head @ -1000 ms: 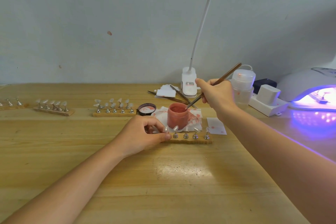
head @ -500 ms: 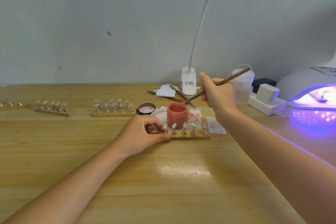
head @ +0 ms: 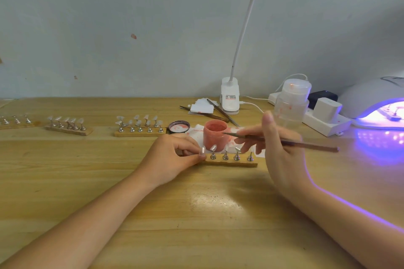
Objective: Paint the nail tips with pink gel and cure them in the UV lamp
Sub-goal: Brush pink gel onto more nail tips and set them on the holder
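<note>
Right hand [head: 282,150] swings down, brush [head: 282,142] pinched, bristles leaving the gel jar [head: 215,136] at twelve o'clock; left hand [head: 172,157] grips the holder strip [head: 231,162]. Painting looks imminent.

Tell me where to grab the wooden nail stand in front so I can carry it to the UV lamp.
Pinch the wooden nail stand by its bare right end, coming from the right. The left hand covers its left end, and upright nail tips line the top.
</note>
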`<state>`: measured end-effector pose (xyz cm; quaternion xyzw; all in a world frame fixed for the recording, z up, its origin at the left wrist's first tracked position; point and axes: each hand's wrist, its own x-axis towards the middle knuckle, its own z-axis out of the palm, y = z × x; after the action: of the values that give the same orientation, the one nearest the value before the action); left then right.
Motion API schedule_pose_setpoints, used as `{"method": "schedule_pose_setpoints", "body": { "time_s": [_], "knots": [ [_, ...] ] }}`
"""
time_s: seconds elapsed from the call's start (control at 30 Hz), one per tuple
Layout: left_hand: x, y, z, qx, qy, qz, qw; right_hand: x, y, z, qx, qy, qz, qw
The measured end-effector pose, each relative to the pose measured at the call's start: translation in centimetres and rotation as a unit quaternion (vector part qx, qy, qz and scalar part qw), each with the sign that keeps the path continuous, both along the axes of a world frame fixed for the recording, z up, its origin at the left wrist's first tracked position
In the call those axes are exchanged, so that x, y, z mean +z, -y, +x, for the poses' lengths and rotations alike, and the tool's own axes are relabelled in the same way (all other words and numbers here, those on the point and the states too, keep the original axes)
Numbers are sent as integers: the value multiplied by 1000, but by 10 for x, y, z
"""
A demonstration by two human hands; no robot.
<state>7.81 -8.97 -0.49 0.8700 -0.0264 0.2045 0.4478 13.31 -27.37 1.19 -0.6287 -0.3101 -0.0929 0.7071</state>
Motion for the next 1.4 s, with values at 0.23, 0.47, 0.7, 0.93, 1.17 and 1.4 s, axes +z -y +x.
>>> {"method": "schedule_pose_setpoints", "body": {
  "time_s": [0.23, 0.47, 0.7, 0.93, 1.17, 1.4],
  "knots": [
    [0, 2, -6, 26, -6, -51, 998, -16, 7, -6, 9, 118, -43, 992],
    [-1, 1, -6, 2, -23, -76, 997, -20, 3, -6, 5, 193, -106, 976],
    [-2, 3, -7, -13, -1, -81, 997, -23, 1, -7, 13, 227, -149, 962],
    [-1, 4, -6, -24, 6, -80, 996, -23, 0, -7, -9, 221, -149, 964],
    [-1, 4, -6, -46, 13, -74, 996, -23, -1, -7, -12, 212, -123, 970],
    [-1, 5, -7, -42, 9, -72, 996, -24, 0, -8, -5, 191, -111, 975]
  ]
}}
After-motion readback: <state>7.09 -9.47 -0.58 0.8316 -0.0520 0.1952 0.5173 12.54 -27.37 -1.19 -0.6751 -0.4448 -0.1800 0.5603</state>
